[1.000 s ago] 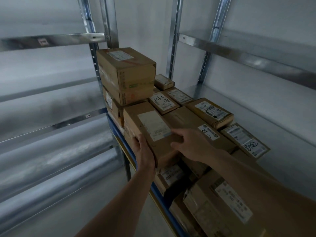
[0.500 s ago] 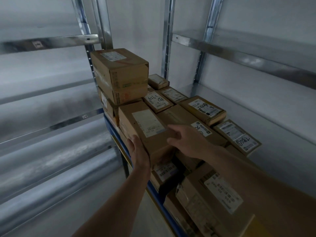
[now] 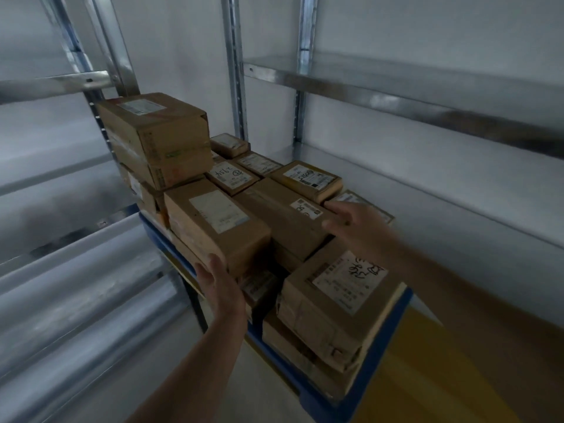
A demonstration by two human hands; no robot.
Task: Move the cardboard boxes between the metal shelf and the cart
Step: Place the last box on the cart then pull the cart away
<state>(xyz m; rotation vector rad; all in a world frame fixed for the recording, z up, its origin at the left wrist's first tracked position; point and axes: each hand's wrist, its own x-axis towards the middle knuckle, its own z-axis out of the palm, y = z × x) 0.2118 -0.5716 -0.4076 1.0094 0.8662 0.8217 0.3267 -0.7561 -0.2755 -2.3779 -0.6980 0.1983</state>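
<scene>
Looks like the pickup step: everything's still piled on the cart point(image 3: 317, 401), with the shelf point(image 3: 396, 90) alongside on the right. The left hand point(image 3: 221, 288) is flat against the near end of the box point(image 3: 213, 227) at the pile's left edge, fingers straight, pressing rather than wrapping. The right hand point(image 3: 360, 230) has its fingers out on the right edge of the middle box point(image 3: 283, 221), touching it, not curled round anything I can see.

My guess for next: get the right hand onto the box's far side, lift it clear of its neighbours, then swing it to the shelf.

Labels: white stickers everywhere, some with marker scribbles (the middle box maybe says "DS"), print too blurry to read.
</scene>
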